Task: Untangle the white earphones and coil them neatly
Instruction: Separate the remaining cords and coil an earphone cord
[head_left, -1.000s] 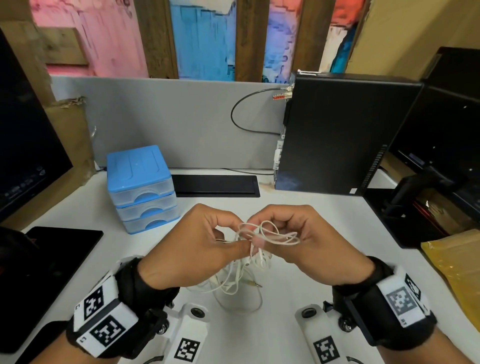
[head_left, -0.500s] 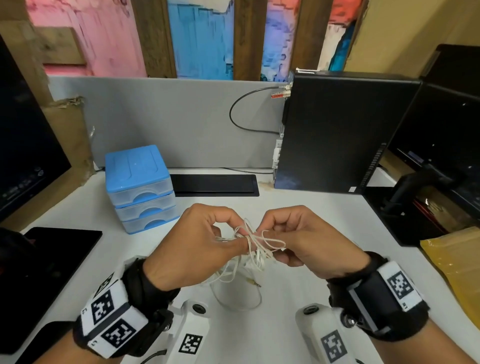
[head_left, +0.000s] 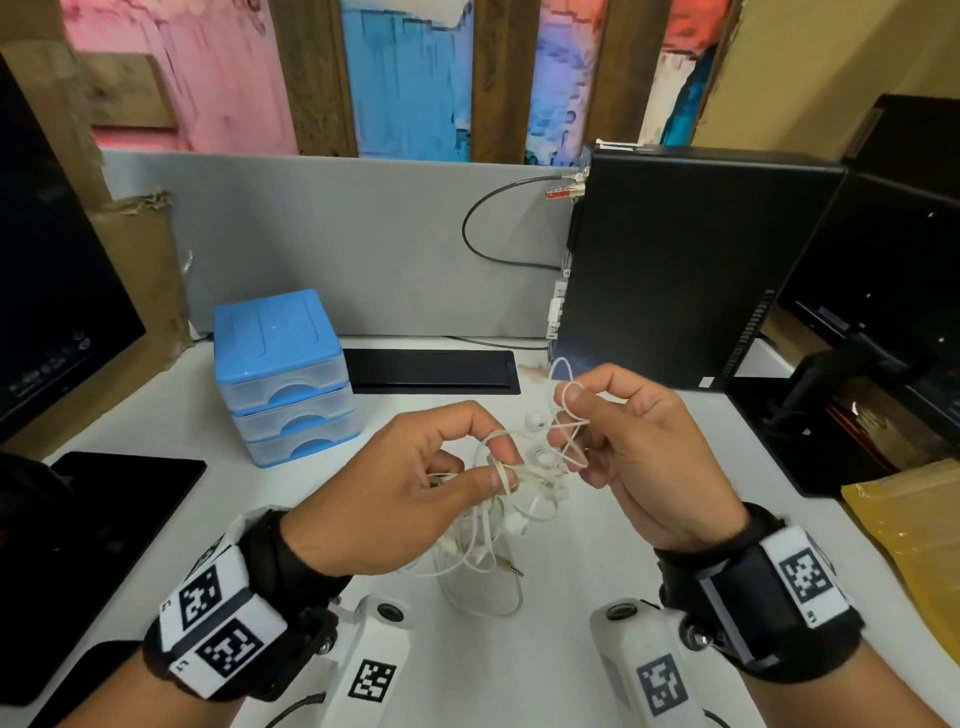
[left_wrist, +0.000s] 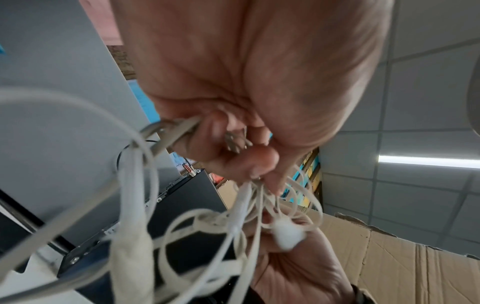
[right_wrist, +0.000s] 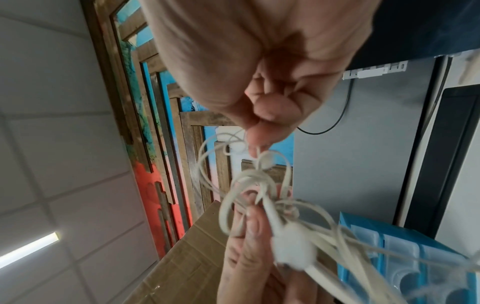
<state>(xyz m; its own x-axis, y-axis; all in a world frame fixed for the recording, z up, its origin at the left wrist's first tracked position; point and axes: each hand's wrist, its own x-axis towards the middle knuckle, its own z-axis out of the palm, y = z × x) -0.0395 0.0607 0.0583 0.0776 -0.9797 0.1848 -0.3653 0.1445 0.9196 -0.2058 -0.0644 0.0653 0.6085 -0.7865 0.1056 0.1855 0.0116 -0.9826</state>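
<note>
head view: left hand (head_left: 395, 483) and right hand (head_left: 631, 441) each pinch tangled white earphones (head_left: 524, 467); no readable writing.

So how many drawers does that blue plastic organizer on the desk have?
3. The blue drawer organizer stacks them vertically: top drawer, middle drawer and bottom drawer, all shut. It stands at the desk's back left, beyond the left hand.

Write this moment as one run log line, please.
stage: untangling | left hand: pinches white earphones | right hand: pinches loop | plug: on desk | coiled: no
</note>
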